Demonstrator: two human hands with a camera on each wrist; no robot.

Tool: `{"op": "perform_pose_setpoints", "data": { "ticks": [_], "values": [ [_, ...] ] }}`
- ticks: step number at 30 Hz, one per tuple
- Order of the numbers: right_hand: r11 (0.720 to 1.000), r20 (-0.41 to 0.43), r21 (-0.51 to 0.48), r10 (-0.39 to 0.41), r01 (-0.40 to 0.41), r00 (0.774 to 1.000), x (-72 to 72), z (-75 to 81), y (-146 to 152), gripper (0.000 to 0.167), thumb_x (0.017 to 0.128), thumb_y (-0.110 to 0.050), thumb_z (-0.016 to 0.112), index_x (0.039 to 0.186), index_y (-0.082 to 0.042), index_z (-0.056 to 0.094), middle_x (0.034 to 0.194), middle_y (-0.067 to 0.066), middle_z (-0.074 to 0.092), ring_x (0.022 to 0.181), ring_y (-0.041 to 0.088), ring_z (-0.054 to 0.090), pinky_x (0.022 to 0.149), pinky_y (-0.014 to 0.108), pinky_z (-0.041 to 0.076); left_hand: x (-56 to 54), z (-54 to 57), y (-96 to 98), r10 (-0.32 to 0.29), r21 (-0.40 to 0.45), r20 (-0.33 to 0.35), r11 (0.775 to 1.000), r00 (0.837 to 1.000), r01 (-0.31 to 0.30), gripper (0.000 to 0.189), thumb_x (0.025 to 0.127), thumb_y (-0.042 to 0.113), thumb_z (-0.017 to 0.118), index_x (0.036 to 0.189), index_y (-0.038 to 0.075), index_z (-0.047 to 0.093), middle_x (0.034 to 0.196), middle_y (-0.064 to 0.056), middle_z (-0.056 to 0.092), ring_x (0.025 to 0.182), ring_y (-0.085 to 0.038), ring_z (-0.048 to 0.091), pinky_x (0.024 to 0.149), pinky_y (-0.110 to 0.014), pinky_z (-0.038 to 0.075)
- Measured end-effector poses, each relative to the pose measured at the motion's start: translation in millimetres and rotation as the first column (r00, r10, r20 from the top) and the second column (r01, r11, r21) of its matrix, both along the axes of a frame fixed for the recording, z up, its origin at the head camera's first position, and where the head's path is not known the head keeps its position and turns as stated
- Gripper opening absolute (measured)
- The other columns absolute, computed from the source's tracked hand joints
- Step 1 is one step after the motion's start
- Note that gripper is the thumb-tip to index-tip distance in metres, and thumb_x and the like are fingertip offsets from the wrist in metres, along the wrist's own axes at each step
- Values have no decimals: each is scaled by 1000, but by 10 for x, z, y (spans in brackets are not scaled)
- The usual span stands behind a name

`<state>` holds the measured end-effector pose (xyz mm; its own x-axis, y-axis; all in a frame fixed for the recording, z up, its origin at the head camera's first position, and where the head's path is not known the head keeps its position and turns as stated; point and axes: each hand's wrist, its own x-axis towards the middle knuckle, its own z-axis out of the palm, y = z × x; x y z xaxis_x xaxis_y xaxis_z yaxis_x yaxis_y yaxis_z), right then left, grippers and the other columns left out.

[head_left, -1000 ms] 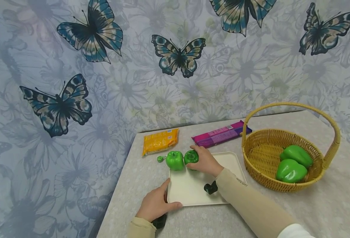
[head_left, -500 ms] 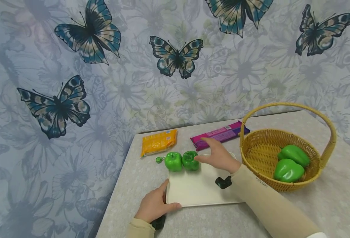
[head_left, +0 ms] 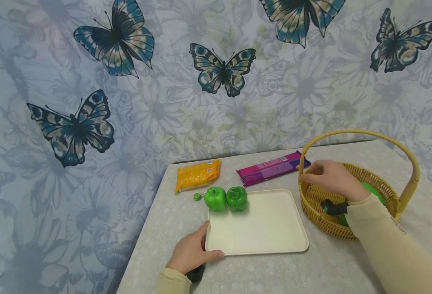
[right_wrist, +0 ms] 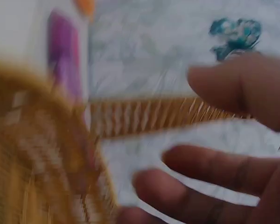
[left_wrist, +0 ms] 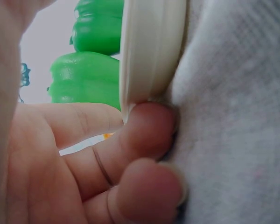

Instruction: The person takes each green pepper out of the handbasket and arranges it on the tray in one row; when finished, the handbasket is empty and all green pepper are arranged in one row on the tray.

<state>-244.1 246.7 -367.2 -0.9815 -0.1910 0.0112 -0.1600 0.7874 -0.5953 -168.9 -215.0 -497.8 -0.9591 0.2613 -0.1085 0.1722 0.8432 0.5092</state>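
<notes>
At the near left corner of a cream tray [head_left: 256, 228] my left hand [head_left: 191, 251] grips the rim, with the thumb along the front edge and fingers against the left wall. In the left wrist view the fingertips [left_wrist: 151, 126] touch the tray's outer side. Two green bell peppers, one left [head_left: 215, 199] and one right [head_left: 236, 199], stand side by side at the tray's far left. My right hand [head_left: 329, 179] is over the wicker basket [head_left: 311, 208], near its handle, thumb and fingers apart, holding nothing. Green peppers [head_left: 373, 190] in the basket are partly hidden by that arm.
An orange packet [head_left: 198, 175] lies at the back left of the table, a purple packet [head_left: 272, 166] at the back middle. A small green piece [head_left: 198, 197] lies left of the peppers. The basket's tall handle [head_left: 359, 131] arches up at the right. A butterfly-patterned wall stands behind.
My right hand has let go of the right-hand pepper on the tray and moved right to the basket. My left hand has stayed at the tray's corner.
</notes>
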Motion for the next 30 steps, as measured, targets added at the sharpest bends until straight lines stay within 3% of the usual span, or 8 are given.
{"op": "perform_pose_setpoints", "data": {
  "ticks": [3, 6, 9, 13, 16, 20, 28, 30],
  "values": [
    [984, -51, 90, -147, 152, 988, -64, -142, 234, 68, 98, -57, 61, 127, 4, 64, 120, 28, 67, 90, 39, 67, 74, 61, 51, -3, 5, -4, 4, -4, 6, 1000, 1000, -4, 122, 70, 83, 73, 164, 17, 31, 86, 10, 66, 70, -4, 58, 62, -32, 48],
    [940, -109, 170, -279, 294, 954, -116, -341, 425, 71, 97, -54, 60, 129, 8, 60, 117, 34, 65, 91, 53, 62, 76, 76, 39, -2, 5, 1, 3, 2, 14, 1000, 1000, -3, 122, 70, 83, 74, 164, 17, 31, 85, 10, 66, 69, -5, 58, 62, -32, 48],
    [908, -117, 208, -346, 363, 931, -141, -521, 539, 69, 97, -49, 62, 134, 9, 57, 116, 38, 62, 98, 63, 53, 78, 80, 30, 3, 11, 8, 0, 8, 19, 1000, 1000, -1, 122, 70, 82, 74, 163, 16, 31, 84, 10, 66, 68, -5, 58, 61, -32, 47],
    [890, -104, 247, -369, 384, 923, -164, -658, 600, 70, 96, -46, 64, 139, 8, 54, 123, 42, 55, 106, 67, 45, 83, 79, 27, 9, 24, 12, 4, 1, 13, 1000, 1000, -4, 122, 71, 81, 74, 163, 15, 32, 85, 10, 66, 69, -5, 58, 62, -32, 47],
    [888, -81, 257, -375, 383, 924, -175, -691, 613, 64, 94, -46, 67, 129, 8, 61, 124, 44, 51, 112, 69, 41, 90, 82, 22, 13, 32, 12, 6, -1, 8, 1000, 1000, -6, 121, 71, 81, 75, 164, 16, 31, 87, 10, 67, 70, -5, 58, 63, -32, 48],
    [897, -19, 252, -370, 363, 929, -177, -705, 625, 57, 92, -46, 68, 115, 6, 66, 128, 47, 46, 118, 73, 33, 94, 88, 13, 20, 44, 18, 5, 4, 9, 1000, 1000, -5, 121, 71, 81, 75, 164, 17, 31, 88, 9, 68, 71, -5, 59, 64, -32, 48],
    [918, 102, 258, -336, 302, 936, -215, -735, 665, 55, 93, -39, 65, 124, 7, 62, 128, 46, 52, 121, 77, 27, 89, 91, 10, 47, 77, 35, -5, 8, 4, 1000, 1000, 5, 120, 72, 79, 76, 163, 15, 32, 88, 8, 68, 72, -6, 59, 64, -33, 48],
    [926, 125, 252, -320, 282, 939, -205, -715, 666, 42, 94, -32, 64, 115, 4, 66, 119, 42, 59, 121, 77, 28, 89, 92, 8, 47, 78, 34, -7, 9, 3, 1000, 1000, 7, 120, 72, 79, 76, 163, 16, 32, 89, 8, 69, 72, -5, 59, 64, -33, 48]
  ]
}}
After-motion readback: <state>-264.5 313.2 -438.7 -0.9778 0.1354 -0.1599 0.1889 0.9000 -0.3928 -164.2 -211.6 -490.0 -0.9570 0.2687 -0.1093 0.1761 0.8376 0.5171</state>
